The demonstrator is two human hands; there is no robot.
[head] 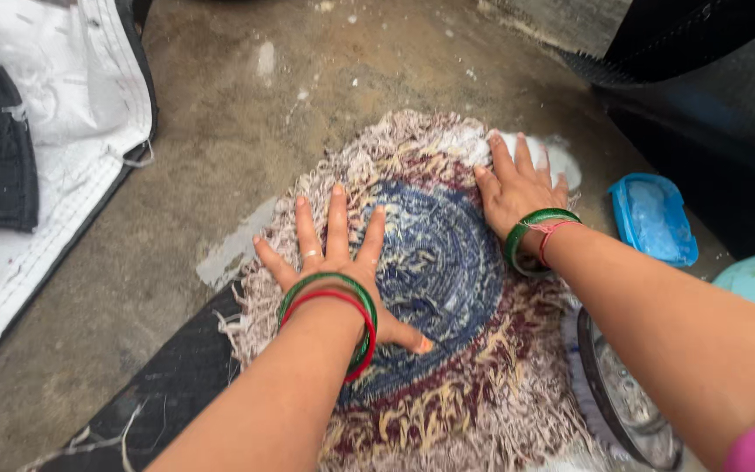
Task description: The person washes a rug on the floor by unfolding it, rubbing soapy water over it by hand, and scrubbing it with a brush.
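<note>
A round woven mat (447, 262) with a blue centre, maroon ring and frayed pale fringe lies wet on the concrete floor. My left hand (334, 258) presses flat on its left side, fingers spread, with green and red bangles at the wrist. My right hand (516, 185) rests on the mat's far edge, fingers closed over a white soapy lump (561, 162); whether it grips a bar or only foam I cannot tell. Green bangles and a red thread circle that wrist.
A blue plastic soap dish (653, 218) sits to the right by a black tub (727, 131). A metal bowl (626, 398) lies at lower right. White and dark cloths (54, 114) are heaped at left. A black mat (176, 376) lies under the woven one.
</note>
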